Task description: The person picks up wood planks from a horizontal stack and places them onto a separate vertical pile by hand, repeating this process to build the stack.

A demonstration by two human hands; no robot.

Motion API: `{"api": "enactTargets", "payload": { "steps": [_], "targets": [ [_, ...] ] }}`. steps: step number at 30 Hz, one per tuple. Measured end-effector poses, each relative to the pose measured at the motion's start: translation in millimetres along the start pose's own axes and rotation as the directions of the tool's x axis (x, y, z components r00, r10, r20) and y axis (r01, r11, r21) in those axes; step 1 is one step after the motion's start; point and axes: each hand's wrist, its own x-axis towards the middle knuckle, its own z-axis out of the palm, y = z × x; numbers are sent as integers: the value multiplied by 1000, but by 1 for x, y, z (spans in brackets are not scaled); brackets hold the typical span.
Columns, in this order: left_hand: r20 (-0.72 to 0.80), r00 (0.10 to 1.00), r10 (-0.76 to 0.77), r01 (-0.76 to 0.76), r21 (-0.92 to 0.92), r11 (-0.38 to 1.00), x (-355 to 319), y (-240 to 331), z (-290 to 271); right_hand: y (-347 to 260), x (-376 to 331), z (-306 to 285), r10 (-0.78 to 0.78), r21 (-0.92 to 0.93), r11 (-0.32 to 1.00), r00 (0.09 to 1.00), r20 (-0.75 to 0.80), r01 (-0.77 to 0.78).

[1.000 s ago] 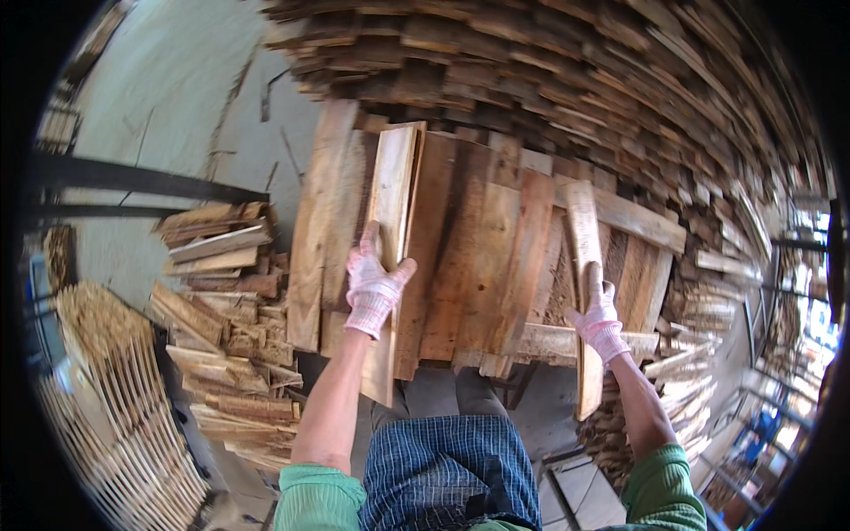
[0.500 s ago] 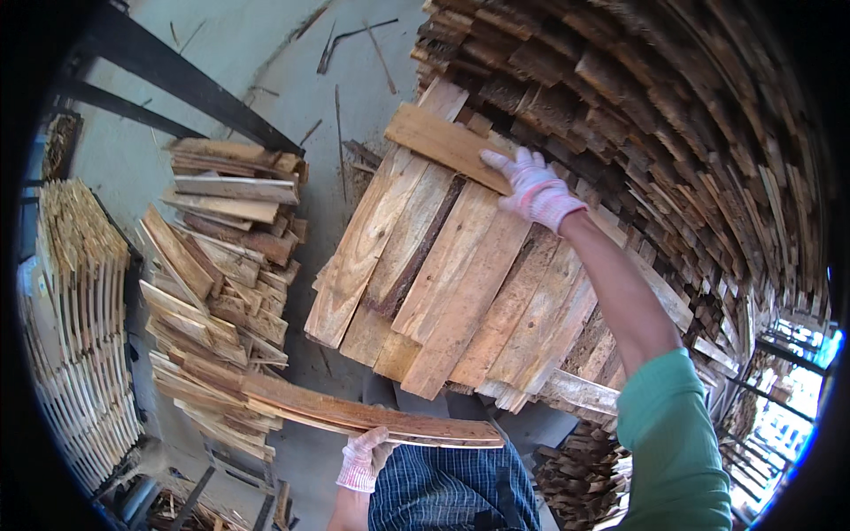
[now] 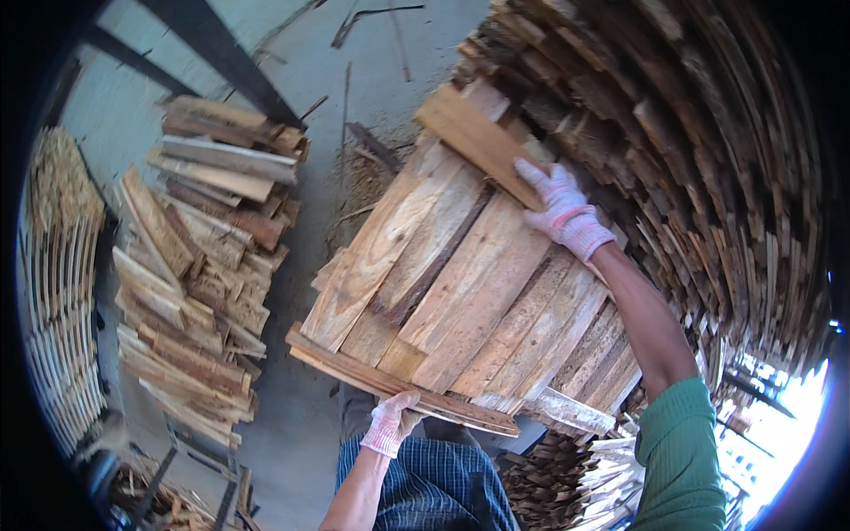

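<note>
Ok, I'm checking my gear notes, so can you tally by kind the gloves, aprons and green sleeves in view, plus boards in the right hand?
Pink-and-white gloves: 2, on the left hand and right hand
Blue checked apron: 1
Green sleeve: 1
Board in the right hand: 1
Total: 5

I could read no text, label, brand, number or sign anywhere.
</note>
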Motion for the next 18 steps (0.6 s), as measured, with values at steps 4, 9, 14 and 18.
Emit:
{"api": "enactTargets", "payload": {
  "steps": [4,9,14,18],
  "targets": [
    [-55,997,54,-50,75,996,1,-11,-19,-4,5,7,-2,22,1000,999,-38,2],
    [-60,994,86,-79,106,991,-54,-8,-51,41,-12,45,-53,10,998,992,-114,54],
    [-86,996,-34,44,115,992,-46,13,-17,61,-8,58,-113,-33,993,979,-171,109],
    [-98,995,-23,37,142,989,-19,9,24,53,-5,49,-101,-78,993,985,-137,90]
  ]
}}
